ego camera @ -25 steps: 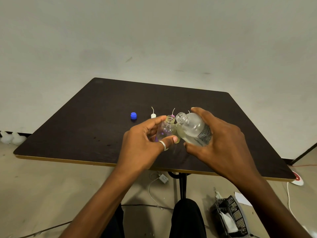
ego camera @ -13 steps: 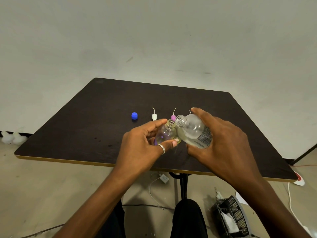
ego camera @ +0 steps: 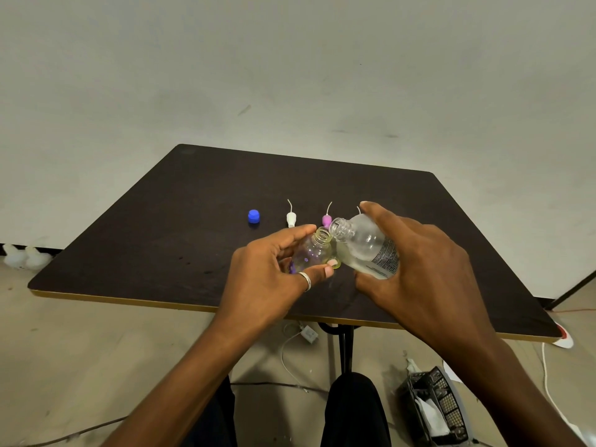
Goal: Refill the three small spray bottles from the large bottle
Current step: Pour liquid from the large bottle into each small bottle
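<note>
My left hand (ego camera: 267,279) grips a small clear spray bottle (ego camera: 312,253) with its cap off, tilted so its open neck points up and right. In my right hand (ego camera: 419,269) is the large clear bottle (ego camera: 364,246), uncapped and tipped to the left. Its mouth sits just above and right of the small bottle's mouth, almost touching. Liquid lies low in the large bottle. A white spray head (ego camera: 291,217) and a pink spray head (ego camera: 326,219) lie on the dark table (ego camera: 161,221) behind the hands. Any other small bottles are hidden from view.
A blue cap (ego camera: 253,216) lies on the table left of the white spray head. The table's front edge runs just under my wrists. On the floor below are cables, a white adapter (ego camera: 309,333) and a black mesh basket (ego camera: 433,408) at lower right.
The large bottle has tipped further left and its mouth has come closer to the small bottle's mouth. Both hands have stayed almost in the same place.
</note>
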Motion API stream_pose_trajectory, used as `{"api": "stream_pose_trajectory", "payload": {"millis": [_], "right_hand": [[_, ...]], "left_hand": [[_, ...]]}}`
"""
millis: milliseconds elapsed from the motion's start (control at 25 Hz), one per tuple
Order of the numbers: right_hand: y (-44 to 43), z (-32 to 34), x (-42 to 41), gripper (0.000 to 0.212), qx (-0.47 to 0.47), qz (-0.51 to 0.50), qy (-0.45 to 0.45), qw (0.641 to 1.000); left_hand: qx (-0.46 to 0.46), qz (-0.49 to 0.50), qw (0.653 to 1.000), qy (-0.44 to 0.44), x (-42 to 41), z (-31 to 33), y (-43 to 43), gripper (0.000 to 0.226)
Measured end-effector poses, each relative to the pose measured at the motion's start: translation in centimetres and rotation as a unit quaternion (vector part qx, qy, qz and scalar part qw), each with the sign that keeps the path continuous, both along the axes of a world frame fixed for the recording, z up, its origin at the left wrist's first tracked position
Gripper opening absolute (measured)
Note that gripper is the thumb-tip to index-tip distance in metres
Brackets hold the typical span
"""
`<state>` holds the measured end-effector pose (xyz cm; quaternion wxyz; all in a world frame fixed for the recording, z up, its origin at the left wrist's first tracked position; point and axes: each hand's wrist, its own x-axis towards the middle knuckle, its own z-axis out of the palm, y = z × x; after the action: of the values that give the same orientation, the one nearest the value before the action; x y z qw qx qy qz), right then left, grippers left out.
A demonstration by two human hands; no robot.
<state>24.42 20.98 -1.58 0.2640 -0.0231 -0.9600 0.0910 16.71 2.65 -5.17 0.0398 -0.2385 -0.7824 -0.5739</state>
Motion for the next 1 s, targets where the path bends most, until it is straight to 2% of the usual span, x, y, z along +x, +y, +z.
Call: {"api": "stream_pose_trajectory", "payload": {"millis": [1000], "right_hand": [[-0.17, -0.18, -0.01, 0.086, 0.066, -0.031, 0.023, 0.997]], "left_hand": [[0.006, 0.004, 1.0, -0.012, 0.02, -0.19, -0.02, 0.064]]}}
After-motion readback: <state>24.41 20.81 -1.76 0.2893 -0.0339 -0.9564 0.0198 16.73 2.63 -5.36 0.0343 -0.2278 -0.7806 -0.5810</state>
